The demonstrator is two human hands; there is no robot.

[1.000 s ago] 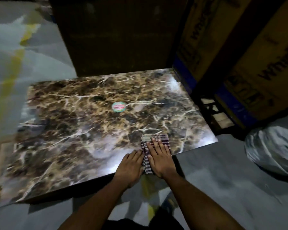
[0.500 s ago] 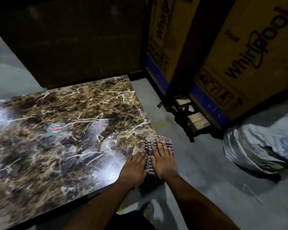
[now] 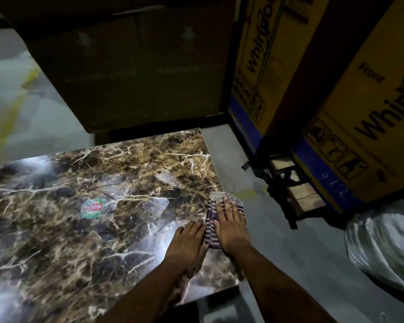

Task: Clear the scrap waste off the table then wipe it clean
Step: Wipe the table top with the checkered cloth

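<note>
We see a dim, underlit scene. A glossy marble counter (image 3: 56, 241) throws back pale glare patches: one just left of the left hand (image 3: 187, 243), others far to that hand's left at the frame edge. Beyond the hands, a large dark box (image 3: 126, 66) is nearly lost in shadow. Right of the right hand (image 3: 231, 227), yellow cartons (image 3: 371, 113) lean and bend with wide-angle distortion, and a pale sack (image 3: 383, 248) is blurred.
</note>
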